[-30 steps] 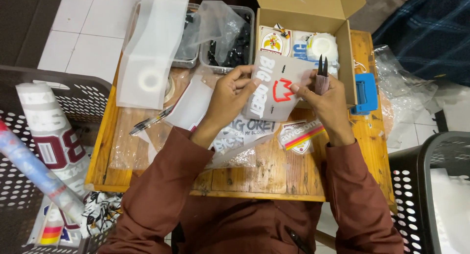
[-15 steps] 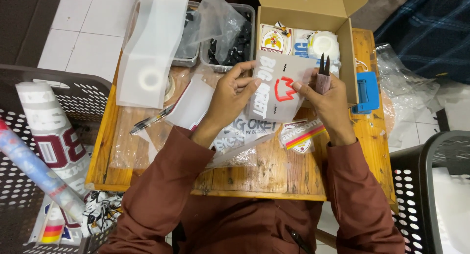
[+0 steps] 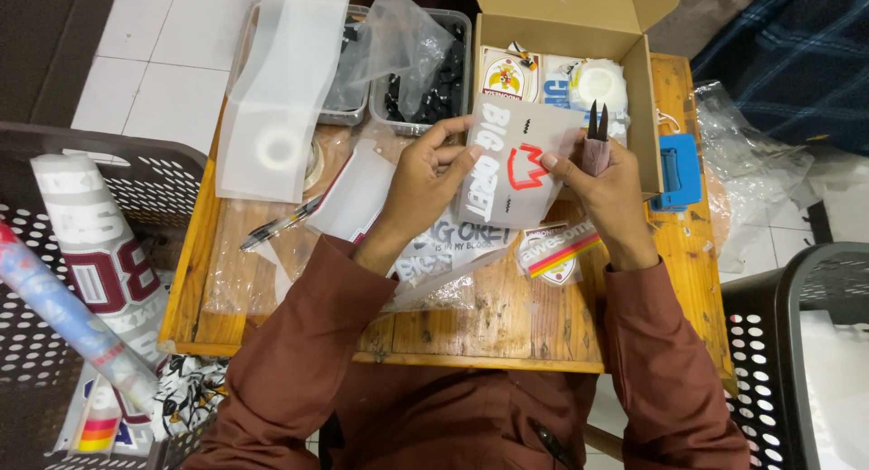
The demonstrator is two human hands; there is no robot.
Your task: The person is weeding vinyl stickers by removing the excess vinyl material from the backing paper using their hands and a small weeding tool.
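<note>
Over a small wooden table (image 3: 507,316) I hold up a grey sheet (image 3: 516,167) with white lettering and a red mark on it. My left hand (image 3: 425,176) pinches the sheet's left edge, thumb on top. My right hand (image 3: 602,185) holds its right edge and also grips small black-tipped tweezers (image 3: 597,130), points up. Under the sheet lie more printed sheets (image 3: 453,244) and a round striped sticker (image 3: 554,251).
An open cardboard box (image 3: 644,99) with stickers and a white roll stands at the back right, a blue item (image 3: 679,171) beside it. Two trays of black parts (image 3: 425,81), translucent film (image 3: 281,99), a pen (image 3: 276,224). Perforated baskets (image 3: 36,280) with printed rolls flank the table.
The grey sheet has tilted slightly between my hands; both hands keep their hold and have barely shifted.
</note>
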